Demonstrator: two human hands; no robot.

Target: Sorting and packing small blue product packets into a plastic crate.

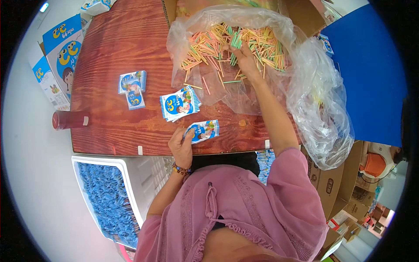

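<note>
Thin pastel sticks in pink, yellow and green (267, 41) lay heaped on a crumpled clear plastic bag (321, 87), far side of the table from the person, a few strays on the film nearer the front. Right hand (246, 60) reached into the heap, fingers grasping a small bunch of green sticks (236, 41); exact count couldn't be told. Left hand (180, 143) was at the table's front edge, thumb and fingers pinching one end of a flat blue-and-white printed packet (204, 131); whether its end was unsealed couldn't be told. Just beyond that, a loose stack of similar packets (179, 104); farther left, a smaller group of packets (132, 87), partly overlapping. All on a reddish-brown wood-grain table (126, 39). Dark red cylindrical container (70, 120) lay on its side at the left edge. Blue-and-white printed cartons (63, 54) stood beyond that edge. Below, left: white plastic bin (146, 179) packed with blue packets (104, 201). Brown cardboard box (305, 17) behind the heap, large flat blue panel (369, 74) to the right, bag's loose end hanging over the table's right side.
</note>
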